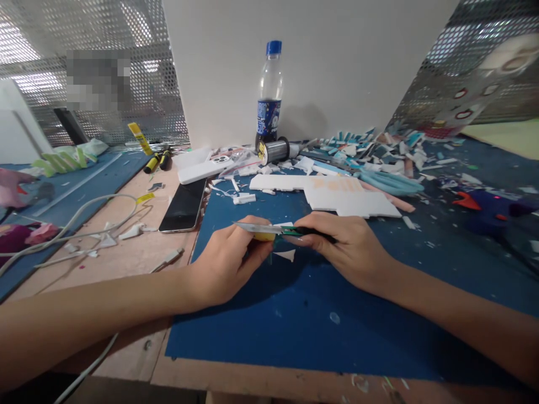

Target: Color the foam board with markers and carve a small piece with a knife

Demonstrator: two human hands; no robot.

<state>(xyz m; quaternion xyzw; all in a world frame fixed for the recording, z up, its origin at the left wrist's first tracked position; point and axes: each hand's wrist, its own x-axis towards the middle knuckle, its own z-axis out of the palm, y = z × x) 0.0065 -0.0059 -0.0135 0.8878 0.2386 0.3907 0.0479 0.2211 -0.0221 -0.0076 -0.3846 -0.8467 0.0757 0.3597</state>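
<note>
My right hand point(343, 241) grips the dark handle of a craft knife point(256, 227), its blade pointing left. Pinched in my left hand point(227, 258) is a small yellow piece point(264, 237), just under the blade; whether the blade touches it I cannot tell. Its exact kind is mostly hidden by my fingers. Both hands are held over a blue cutting mat point(295, 325). A white foam scrap point(287, 255) lies on the mat below them. Just beyond my hands rests a larger stepped white foam piece point(328, 193).
A cola bottle point(270, 90) and a wire spool point(274, 150) stand at the back. Foam offcuts point(370, 148) are heaped at back right. A phone point(182, 207) and white cable point(118, 196) lie left. A dark blue glue gun point(484, 210) sits right.
</note>
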